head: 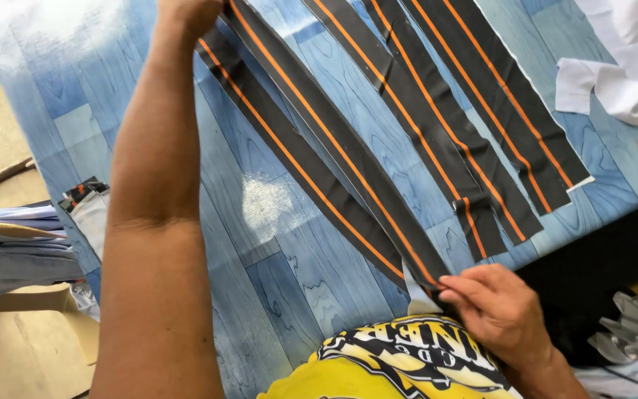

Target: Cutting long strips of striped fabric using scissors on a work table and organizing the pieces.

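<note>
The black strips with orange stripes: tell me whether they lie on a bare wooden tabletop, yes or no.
No: the black strips lie on a blue wood-grain patterned table cover, held by the left hand and right hand.

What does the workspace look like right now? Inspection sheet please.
Surface: table covered in blue wood-grain sheet, one bright glare patch.
Job's things: black strips with orange stripes; one long strip stretched between both hands, more strips lying beside it.
Clutter: white cloth at the far right corner.
Grippers: left hand holds the strip's far end; right hand pinches the near end at the table edge.
Cables: nothing seen.
Surroundings: folded pale fabric left of the table; more fabric lower right; the person's yellow shirt.
</note>
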